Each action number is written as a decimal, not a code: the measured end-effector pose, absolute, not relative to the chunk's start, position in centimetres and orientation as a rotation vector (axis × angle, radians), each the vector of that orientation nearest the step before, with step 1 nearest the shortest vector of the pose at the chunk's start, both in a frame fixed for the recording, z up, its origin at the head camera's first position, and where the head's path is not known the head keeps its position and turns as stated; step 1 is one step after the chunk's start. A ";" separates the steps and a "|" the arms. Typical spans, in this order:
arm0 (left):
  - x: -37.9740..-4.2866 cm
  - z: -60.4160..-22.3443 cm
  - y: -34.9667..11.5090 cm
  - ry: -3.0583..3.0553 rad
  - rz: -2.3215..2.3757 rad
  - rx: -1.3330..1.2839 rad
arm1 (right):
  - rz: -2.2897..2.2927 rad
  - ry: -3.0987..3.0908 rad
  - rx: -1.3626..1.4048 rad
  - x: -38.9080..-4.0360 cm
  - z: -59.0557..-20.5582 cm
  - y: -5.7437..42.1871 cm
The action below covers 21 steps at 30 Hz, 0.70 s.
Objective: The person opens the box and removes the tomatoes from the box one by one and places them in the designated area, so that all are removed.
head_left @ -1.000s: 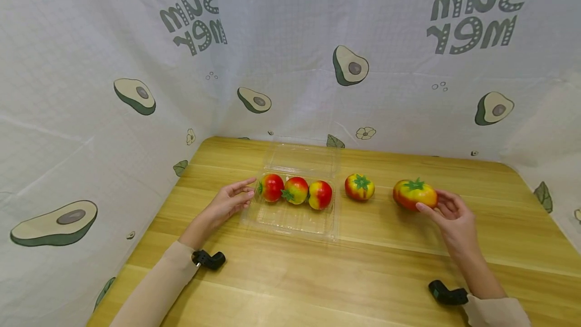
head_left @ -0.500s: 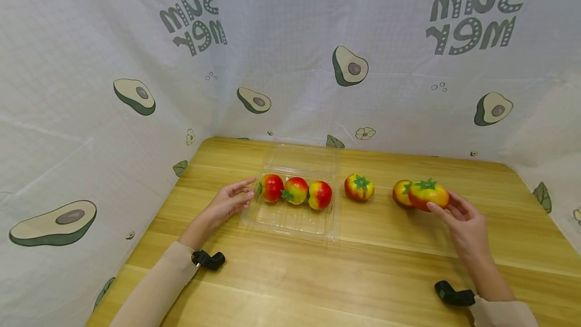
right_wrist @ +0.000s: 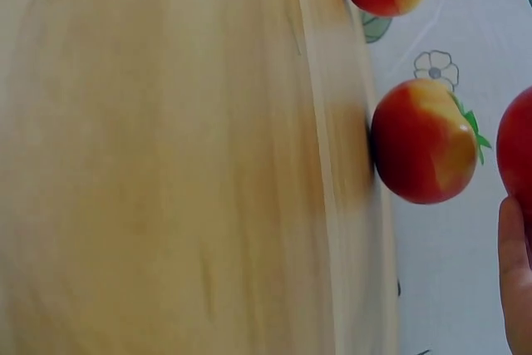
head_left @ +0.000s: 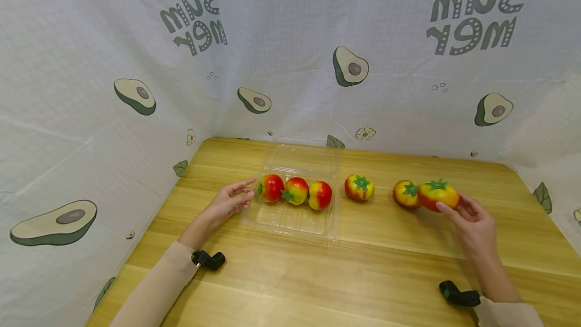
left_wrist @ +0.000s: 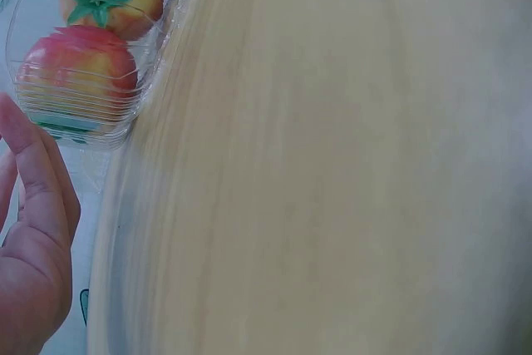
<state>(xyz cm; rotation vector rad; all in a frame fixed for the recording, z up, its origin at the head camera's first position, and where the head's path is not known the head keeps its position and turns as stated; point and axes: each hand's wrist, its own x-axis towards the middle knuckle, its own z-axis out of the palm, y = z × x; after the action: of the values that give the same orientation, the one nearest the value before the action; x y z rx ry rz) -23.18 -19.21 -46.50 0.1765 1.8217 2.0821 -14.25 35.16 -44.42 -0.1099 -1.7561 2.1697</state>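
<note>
My right hand [head_left: 478, 228] grips a red-and-yellow tomato [head_left: 438, 196] with a green leafy top, thumb at its near side. In the right wrist view only part of this tomato [right_wrist: 517, 147] shows at the right edge. Just left of it a similar tomato [head_left: 405, 195] rests on the table, partly overlapped by it in the head view. My left hand [head_left: 227, 201] has its fingers loosely extended at the left side of a clear plastic clamshell box [head_left: 290, 223]. Three tomatoes, left [head_left: 272, 187], middle [head_left: 295, 190] and right [head_left: 320, 195], lie in a row along its back.
Another tomato [head_left: 359, 187] sits between the box and the right-hand pair. The box's clear lid [head_left: 301, 158] lies folded back toward the curtain [head_left: 290, 90] behind the wooden table [head_left: 308, 276]. A curtain also borders the left side.
My right hand has moved to the right with its tomato, uncovering the tomato on the table that was hidden behind it. The left hand has stayed beside the box.
</note>
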 end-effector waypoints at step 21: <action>-23.3 -46.6 -19.2 1.817 2.094 0.161 | 2.210 -1.730 -0.324 -14.3 -44.6 37.5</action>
<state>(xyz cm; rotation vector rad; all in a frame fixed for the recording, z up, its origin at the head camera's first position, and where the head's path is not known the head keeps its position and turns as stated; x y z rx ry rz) -23.29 -19.19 -46.59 0.1609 1.8174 2.0941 -14.31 37.52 -44.56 -0.3238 -1.7304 2.2098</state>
